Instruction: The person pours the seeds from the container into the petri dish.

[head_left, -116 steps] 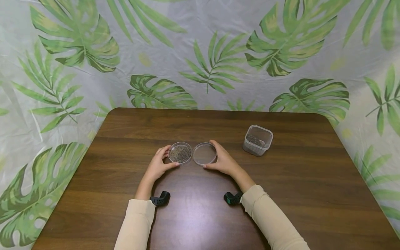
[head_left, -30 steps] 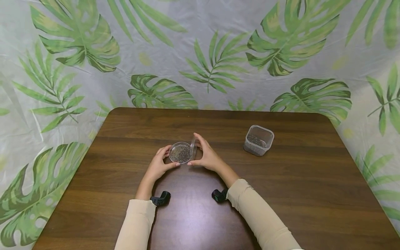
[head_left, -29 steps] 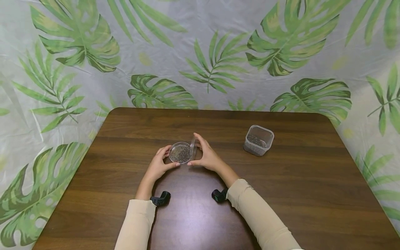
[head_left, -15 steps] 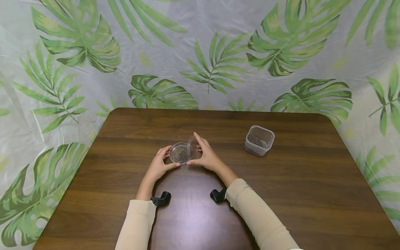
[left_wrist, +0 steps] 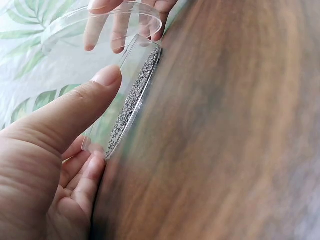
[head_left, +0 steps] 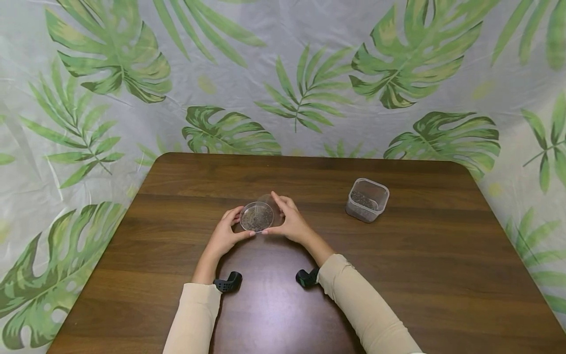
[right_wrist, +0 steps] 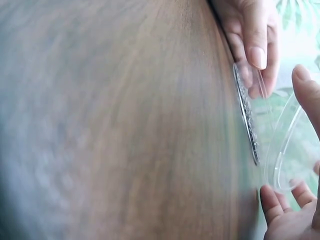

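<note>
A clear round petri dish [head_left: 257,219] holding a layer of small dark grains rests on the table. My left hand [head_left: 224,234] grips its left side, thumb at the near rim and fingers at the far side. Between the thumb and fingers of my right hand [head_left: 292,222] is the dish's transparent lid [right_wrist: 282,155], tilted and raised over the right part of the dish. The left wrist view has the lid's rim [left_wrist: 154,22] apart from the dish, above its far end.
Toward the back right of the brown wooden table [head_left: 424,236] stands a square clear plastic tub [head_left: 367,200], with more dark grains inside. A leaf-patterned cloth [head_left: 300,73] hangs behind the table's far edge.
The right hand has brought the lid left from beside the dish, first standing nearly upright, now leaning over the dish. The left hand and dish have stayed put.
</note>
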Available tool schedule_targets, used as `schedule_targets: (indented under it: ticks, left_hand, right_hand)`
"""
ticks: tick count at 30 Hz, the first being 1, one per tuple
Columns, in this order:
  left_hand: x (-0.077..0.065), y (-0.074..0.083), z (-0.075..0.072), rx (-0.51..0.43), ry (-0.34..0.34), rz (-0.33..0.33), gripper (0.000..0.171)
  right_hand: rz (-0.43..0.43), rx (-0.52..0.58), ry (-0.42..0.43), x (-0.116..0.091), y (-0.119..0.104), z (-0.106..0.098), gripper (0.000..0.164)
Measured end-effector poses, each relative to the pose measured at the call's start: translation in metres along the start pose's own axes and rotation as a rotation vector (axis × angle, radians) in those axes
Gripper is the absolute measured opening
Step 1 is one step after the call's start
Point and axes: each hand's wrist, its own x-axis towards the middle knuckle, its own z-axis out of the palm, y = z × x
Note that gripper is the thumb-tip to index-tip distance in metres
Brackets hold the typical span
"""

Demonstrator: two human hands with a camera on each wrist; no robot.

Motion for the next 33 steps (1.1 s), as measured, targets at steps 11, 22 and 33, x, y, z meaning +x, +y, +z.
schedule_targets:
  ticks: [11, 22, 33]
  left_hand:
    - [-0.001, 0.0008, 0.0, -0.01, 0.004, 0.018, 0.078]
    - [-0.0013, 0.0046, -0.0022, -0.02, -0.003, 0.002, 0.078]
    - [0.0001, -0.0019, -0.0017, -0.081, -0.006, 0.011, 0.08]
  right_hand:
    - [0.019, -0.13, 0.01, 0.002, 0.0056, 0.004, 0.1]
    - [0.029, -0.167, -0.013, 0.005, 0.0062, 0.0071, 0.097]
    - [0.016, -0.183, -0.029, 0.0064, 0.005, 0.0103, 0.095]
